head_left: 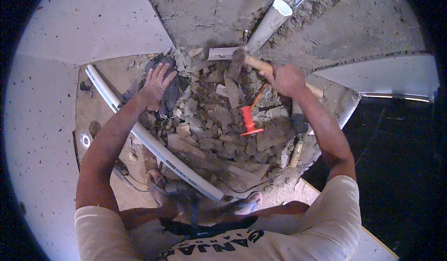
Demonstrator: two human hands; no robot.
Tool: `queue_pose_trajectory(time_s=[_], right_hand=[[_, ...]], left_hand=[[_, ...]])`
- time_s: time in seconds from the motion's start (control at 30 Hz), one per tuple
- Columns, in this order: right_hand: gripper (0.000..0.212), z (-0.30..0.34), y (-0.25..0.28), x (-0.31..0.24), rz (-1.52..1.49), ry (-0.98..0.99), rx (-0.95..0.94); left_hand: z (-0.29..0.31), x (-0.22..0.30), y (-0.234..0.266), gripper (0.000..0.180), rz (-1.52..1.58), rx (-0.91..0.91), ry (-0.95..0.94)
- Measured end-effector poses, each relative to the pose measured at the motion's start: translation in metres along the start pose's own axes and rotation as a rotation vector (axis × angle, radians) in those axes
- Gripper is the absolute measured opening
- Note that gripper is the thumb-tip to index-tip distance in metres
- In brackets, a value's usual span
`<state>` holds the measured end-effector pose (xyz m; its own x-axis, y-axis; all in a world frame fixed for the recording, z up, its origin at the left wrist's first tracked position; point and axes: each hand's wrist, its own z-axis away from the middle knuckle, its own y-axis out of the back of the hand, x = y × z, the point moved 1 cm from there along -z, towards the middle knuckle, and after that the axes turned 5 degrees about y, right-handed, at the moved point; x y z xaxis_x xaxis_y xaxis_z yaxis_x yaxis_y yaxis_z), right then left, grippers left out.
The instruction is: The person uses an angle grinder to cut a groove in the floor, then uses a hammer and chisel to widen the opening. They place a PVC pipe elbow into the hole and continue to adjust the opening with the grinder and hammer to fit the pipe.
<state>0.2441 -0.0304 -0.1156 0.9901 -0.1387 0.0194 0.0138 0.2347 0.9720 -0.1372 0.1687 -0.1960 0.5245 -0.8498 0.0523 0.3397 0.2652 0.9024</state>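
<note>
My right hand (pixel 287 81) is closed around the wooden handle of a hammer (pixel 259 65). The hammer's dark head is at the far side of the rubble, beside a short pale strip (pixel 222 54) and close to the foot of a pipe (pixel 270 26) that slants up by the wall. My left hand (pixel 156 87) is open with fingers spread, over a dark, crumpled item (pixel 168 100) whose kind I cannot make out. Between my hands, a chisel with an orange hand guard (pixel 248 120) lies on the broken rubble (pixel 219 114).
A long white plastic pipe (pixel 153 144) lies diagonally at the left, passing my left forearm. A wooden handle (pixel 295 154) and a dark object (pixel 299 122) are at the right. Cables cross the floor near my feet. Walls (pixel 100 19) enclose the far side.
</note>
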Motion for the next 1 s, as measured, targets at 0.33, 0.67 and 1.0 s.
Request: queue_pose_trajectory(time_s=[0.33,0.67,1.0], right_hand=[[0.058,-0.015,0.022,0.021,0.008,0.046,0.112],[0.063,0.007,0.023,-0.015,-0.049,0.081,-0.034],[0.053,0.03,0.009,-0.03,-0.119,0.066,0.015]], left_hand=[[-0.005,-0.004,-0.025,0.153,-0.026,0.055,-0.024],[-0.014,-0.005,-0.022,0.149,-0.046,0.043,-0.016],[-0.023,-0.018,-0.055,0.149,-0.069,0.138,-0.035]])
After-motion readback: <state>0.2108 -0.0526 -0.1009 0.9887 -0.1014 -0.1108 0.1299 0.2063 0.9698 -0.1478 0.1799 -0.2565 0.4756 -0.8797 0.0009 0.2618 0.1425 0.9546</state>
